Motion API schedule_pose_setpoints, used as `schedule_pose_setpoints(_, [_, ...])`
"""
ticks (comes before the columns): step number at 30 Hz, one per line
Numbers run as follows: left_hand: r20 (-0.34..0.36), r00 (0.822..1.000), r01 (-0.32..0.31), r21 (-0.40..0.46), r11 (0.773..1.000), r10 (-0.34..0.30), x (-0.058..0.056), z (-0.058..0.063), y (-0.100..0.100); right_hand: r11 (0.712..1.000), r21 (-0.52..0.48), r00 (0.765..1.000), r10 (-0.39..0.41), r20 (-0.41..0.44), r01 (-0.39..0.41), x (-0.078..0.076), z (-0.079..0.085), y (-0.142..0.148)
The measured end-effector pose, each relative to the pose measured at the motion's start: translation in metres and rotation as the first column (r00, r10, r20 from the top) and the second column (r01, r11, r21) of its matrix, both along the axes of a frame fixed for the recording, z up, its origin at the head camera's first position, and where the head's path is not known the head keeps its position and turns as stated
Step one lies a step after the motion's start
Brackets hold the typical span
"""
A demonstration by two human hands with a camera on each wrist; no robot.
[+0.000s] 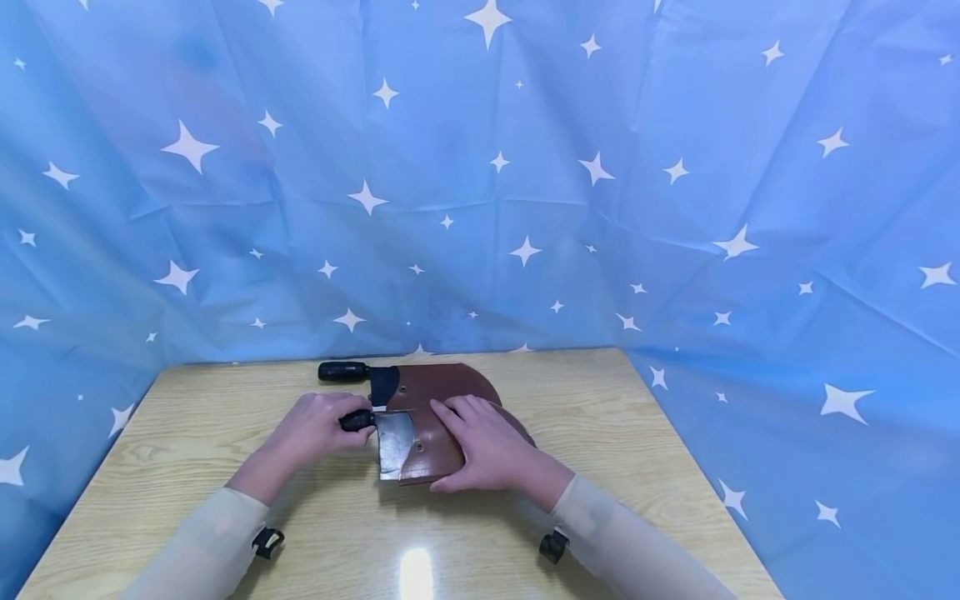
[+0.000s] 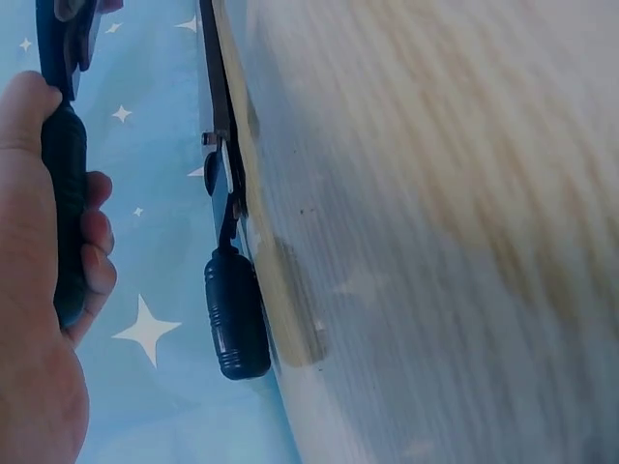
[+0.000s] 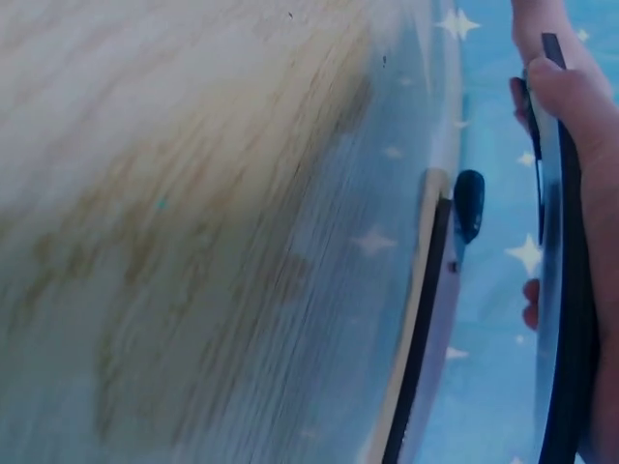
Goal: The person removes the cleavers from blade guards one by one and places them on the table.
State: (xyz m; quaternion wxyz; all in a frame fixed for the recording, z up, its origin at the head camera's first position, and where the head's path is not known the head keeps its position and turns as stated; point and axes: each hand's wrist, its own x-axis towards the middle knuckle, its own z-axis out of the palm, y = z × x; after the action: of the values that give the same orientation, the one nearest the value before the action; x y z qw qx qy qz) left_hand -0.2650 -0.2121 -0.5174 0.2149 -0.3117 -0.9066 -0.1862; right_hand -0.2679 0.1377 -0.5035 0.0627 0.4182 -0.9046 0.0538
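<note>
My left hand [image 1: 317, 427] grips the black handle [image 1: 356, 420] of a cleaver, its fingers wrapped round the grip in the left wrist view. The cleaver's grey blade [image 1: 393, 443] shows at the handle end, while the rest is inside a brown leather sheath [image 1: 435, 450]. My right hand [image 1: 491, 450] holds that sheath by its right part, thumb on the near side and fingers spread over the top. In the right wrist view the sheathed cleaver is raised above the table, seen edge-on.
A second cleaver in a brown sheath [image 1: 442, 382] lies on the wooden table [image 1: 622, 467] just behind, its black handle [image 1: 342, 372] pointing left. The held one partly overlaps it in the head view. A blue star-patterned curtain [image 1: 450, 167] hangs round the table's back and sides.
</note>
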Motion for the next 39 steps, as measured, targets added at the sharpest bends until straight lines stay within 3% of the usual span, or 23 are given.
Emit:
schedule_pose_setpoints(6, [0.012,1.0,-0.01,0.026,1.0,0.01,0.001,0.003,-0.012,1.0,-0.005,0.999,-0.027,0.033,0.027,-0.003,0.0,0.013])
schedule_pose_setpoints(18, [0.05,0.999,-0.002,-0.009,1.0,0.002,-0.003,0.002,-0.016,1.0,-0.015,0.999,-0.005,0.042,0.006,-0.007,-0.004,0.015])
schedule_pose_setpoints(26, [0.158,0.986,-0.034,-0.074,0.997,0.045,0.004,0.006,-0.014,0.999,-0.026,0.997,-0.03,0.071,0.032,-0.006,-0.004,0.016])
schedule_pose_setpoints(34, [0.201,0.979,-0.023,0.031,0.999,0.016,0.012,0.005,-0.012,0.999,-0.028,0.999,0.023,0.048,-0.021,-0.008,-0.001,0.02])
schedule_pose_setpoints(39, [0.237,0.971,-0.014,0.05,0.999,0.002,0.012,0.004,-0.015,0.998,-0.009,0.998,0.06,0.017,-0.06,-0.009,-0.002,0.023])
